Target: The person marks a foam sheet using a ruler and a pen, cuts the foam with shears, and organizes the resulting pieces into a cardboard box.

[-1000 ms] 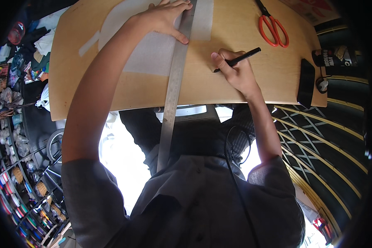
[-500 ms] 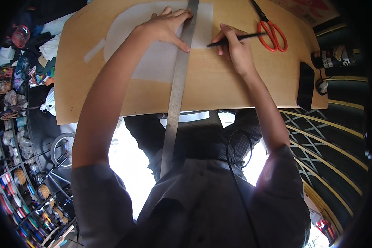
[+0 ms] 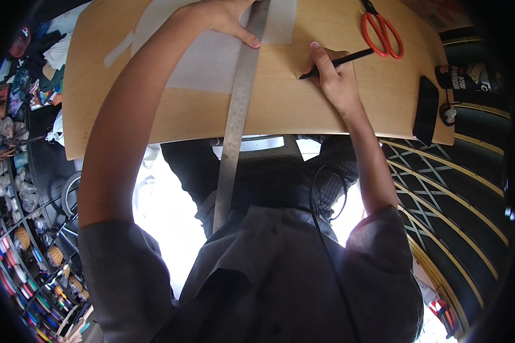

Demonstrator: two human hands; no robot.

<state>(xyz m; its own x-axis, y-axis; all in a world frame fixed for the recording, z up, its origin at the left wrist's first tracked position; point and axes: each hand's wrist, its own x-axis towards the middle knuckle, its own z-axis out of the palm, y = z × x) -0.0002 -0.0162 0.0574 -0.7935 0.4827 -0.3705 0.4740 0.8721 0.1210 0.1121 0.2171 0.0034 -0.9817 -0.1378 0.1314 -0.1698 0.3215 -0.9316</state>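
A long metal ruler [image 3: 238, 108] lies across a white translucent sheet [image 3: 203, 66] and runs over the table's near edge toward my lap. My left hand [image 3: 230, 18] presses on the ruler's far part, its thumb stretched out along the metal; the other fingertips are cut off by the top of the picture. In my right hand [image 3: 336, 77] is a slim black pen [image 3: 357, 56], gripped between thumb and fingers. Its tip points down at the bare board to the right of the ruler, apart from the sheet.
Orange-handled scissors [image 3: 383, 37] lie at the far right of the tan tabletop [image 3: 126, 117]. A flat black phone-like object [image 3: 425, 111] rests near the right edge, by a dark printed can [image 3: 463, 77]. Shelves with bagged goods [image 3: 26, 197] stand on the left.
The pen has drawn back toward me and right, away from the sheet's edge. My left hand keeps its place on the ruler, while the whole view has shifted slightly.
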